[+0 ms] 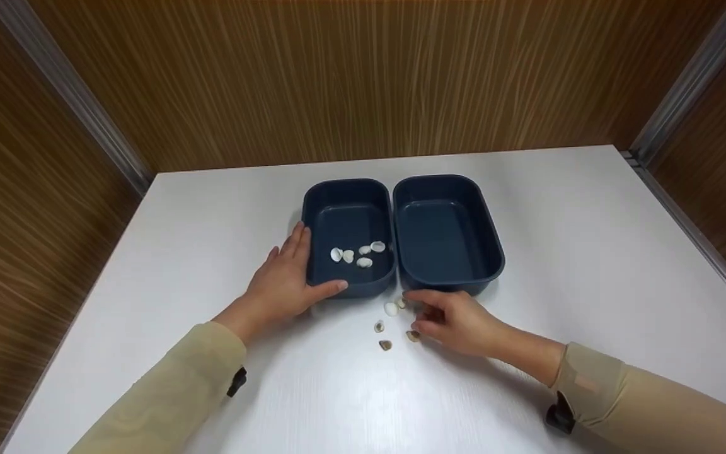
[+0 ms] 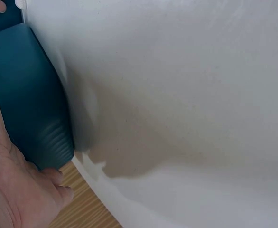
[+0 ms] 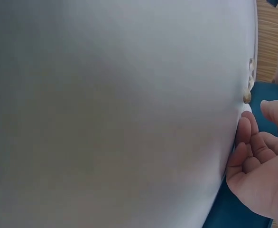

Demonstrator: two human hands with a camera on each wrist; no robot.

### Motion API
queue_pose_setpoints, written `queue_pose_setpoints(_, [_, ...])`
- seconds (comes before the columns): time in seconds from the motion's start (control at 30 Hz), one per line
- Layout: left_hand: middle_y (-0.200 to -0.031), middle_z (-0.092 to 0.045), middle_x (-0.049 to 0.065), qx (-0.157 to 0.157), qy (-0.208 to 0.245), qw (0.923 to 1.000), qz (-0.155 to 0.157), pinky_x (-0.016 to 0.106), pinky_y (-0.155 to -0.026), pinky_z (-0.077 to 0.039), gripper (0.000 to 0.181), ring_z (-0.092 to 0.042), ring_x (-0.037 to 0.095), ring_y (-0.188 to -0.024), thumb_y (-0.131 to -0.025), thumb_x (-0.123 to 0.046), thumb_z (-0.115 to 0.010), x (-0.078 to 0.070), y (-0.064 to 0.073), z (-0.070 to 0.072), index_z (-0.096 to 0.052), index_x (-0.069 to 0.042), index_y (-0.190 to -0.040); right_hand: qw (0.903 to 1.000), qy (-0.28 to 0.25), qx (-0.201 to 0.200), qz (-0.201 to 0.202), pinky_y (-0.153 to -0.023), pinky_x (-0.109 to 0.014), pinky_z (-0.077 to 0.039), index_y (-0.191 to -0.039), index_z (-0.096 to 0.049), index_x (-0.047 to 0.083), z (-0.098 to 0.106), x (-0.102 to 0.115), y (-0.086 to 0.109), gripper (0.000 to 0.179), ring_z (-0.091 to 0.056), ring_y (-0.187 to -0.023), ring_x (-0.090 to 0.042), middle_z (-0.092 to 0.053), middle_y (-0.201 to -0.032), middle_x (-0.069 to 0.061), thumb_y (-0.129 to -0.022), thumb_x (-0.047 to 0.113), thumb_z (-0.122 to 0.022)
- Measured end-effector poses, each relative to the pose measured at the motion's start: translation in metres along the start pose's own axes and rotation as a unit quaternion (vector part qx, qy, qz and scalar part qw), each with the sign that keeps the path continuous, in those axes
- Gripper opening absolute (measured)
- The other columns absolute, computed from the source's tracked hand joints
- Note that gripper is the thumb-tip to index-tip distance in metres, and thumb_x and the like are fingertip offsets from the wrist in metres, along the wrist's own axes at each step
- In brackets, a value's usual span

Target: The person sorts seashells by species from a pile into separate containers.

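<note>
Over the left bin [image 1: 369, 289]: our left hand [image 1: 280, 284] rests at its near-left corner, fingers straight along the side, thumb spread apart across the front.
White shells [image 1: 364, 263]: five, inside that bin, toward its near end.
Loose shells [image 1: 386, 345]: on the table [image 1: 319, 397], in front of the bins.
Right hand [image 1: 457, 321]: we reach among these, forefinger and thumb apart, each close to a shell; contact we cannot tell.
Right bin [image 1: 435, 246]: just beside the left one.
</note>
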State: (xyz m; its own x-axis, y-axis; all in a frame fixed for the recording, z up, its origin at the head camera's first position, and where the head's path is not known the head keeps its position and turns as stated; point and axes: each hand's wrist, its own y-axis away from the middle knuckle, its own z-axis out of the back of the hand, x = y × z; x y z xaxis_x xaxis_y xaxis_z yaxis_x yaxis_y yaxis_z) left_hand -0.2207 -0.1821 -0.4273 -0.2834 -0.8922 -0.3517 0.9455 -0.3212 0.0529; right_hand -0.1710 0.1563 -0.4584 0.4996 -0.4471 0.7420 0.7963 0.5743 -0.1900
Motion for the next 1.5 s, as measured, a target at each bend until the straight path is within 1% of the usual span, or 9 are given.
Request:
queue_pose_setpoints(0.3, [-0.178,0.005,0.013,0.0,0.005,1.0,0.0,0.054,-0.13,-0.011,0.131,-0.008,0.027,-0.163,-0.086,-0.093,-0.047,-0.0014,-0.0006,0.001,-0.002,-0.001,-0.169,0.999,0.044,0.008,-0.001,-0.066,-0.024,-0.05,-0.136,-0.068,-0.003,-0.0026,-0.0018,-0.0034,0.046,-0.057,-0.073,-0.006,-0.063,-0.078,0.007,-0.092,0.007,-0.08])
queue_pose_setpoints(0.47, [-0.178,0.006,0.012,0.003,0.007,1.0,0.004,0.053,-0.13,-0.01,0.131,-0.009,0.027,-0.163,-0.086,-0.093,-0.047,-0.0016,-0.0018,0.0008,-0.001,-0.003,-0.169,0.9976,0.067,0.016,0.007,-0.065,-0.025,-0.048,-0.134,-0.068,-0.004,-0.0025,-0.0039,-0.0049,0.045,-0.054,-0.071,-0.006,-0.059,-0.077,0.008,-0.092,0.01,-0.08])
queue_pose_setpoints(0.63, [-0.178,0.007,0.011,0.002,0.009,0.9999,0.005,0.053,-0.13,-0.01,0.131,-0.009,0.027,-0.163,-0.086,-0.093,-0.046,-0.0014,-0.0019,0.0006,-0.001,-0.003,-0.169,0.9978,0.061,0.022,0.009,-0.066,-0.025,-0.047,-0.128,-0.073,0.001,-0.003,-0.005,-0.0062,0.037,-0.055,-0.074,-0.007,-0.059,-0.08,0.008,-0.092,0.008,-0.079])
queue_pose_setpoints(0.8, [-0.178,0.006,0.013,0.002,0.004,1.0,0.005,0.053,-0.13,-0.01,0.131,-0.01,0.028,-0.163,-0.087,-0.093,-0.046,-0.0002,-0.0022,-0.0007,-0.001,-0.002,-0.169,0.9986,0.046,0.027,0.003,-0.067,-0.024,-0.048,-0.116,-0.075,0.006,-0.0042,-0.0045,-0.0066,0.024,-0.056,-0.075,-0.007,-0.061,-0.081,0.009,-0.092,0.008,-0.08])
queue_pose_setpoints(0.9, [-0.178,0.005,0.013,0.001,0.006,1.0,0.006,0.053,-0.13,-0.01,0.131,-0.008,0.028,-0.163,-0.087,-0.093,-0.048,-0.0003,-0.0013,-0.0008,-0.001,-0.002,-0.169,0.9987,0.044,0.027,-0.003,-0.067,-0.024,-0.047,-0.11,-0.075,0.007,-0.005,-0.0037,-0.0068,0.019,-0.055,-0.074,-0.007,-0.061,-0.08,0.009,-0.091,0.008,-0.08])
queue_pose_setpoints(1.2, [-0.178,0.005,0.013,-0.001,0.013,0.9999,0.007,0.053,-0.13,-0.01,0.131,-0.005,0.026,-0.163,-0.087,-0.092,-0.049,-0.0009,0.0029,-0.0003,-0.001,-0.002,-0.169,0.9985,0.047,0.025,-0.012,-0.068,-0.023,-0.046,-0.11,-0.075,0.006,-0.0065,-0.0016,-0.0058,0.02,-0.055,-0.075,-0.009,-0.059,-0.08,0.01,-0.091,0.011,-0.08])
queue_pose_setpoints(1.5, [-0.178,0.004,0.013,-0.001,0.013,0.9999,0.003,0.054,-0.13,-0.01,0.132,-0.006,0.027,-0.163,-0.086,-0.093,-0.048,-0.0003,0.0018,-0.0002,-0.002,-0.002,-0.169,0.9983,0.051,0.022,-0.021,-0.067,-0.024,-0.046,-0.106,-0.075,0.007,-0.0082,-0.0014,-0.0069,0.019,-0.054,-0.074,-0.007,-0.059,-0.078,0.01,-0.088,0.008,-0.081])
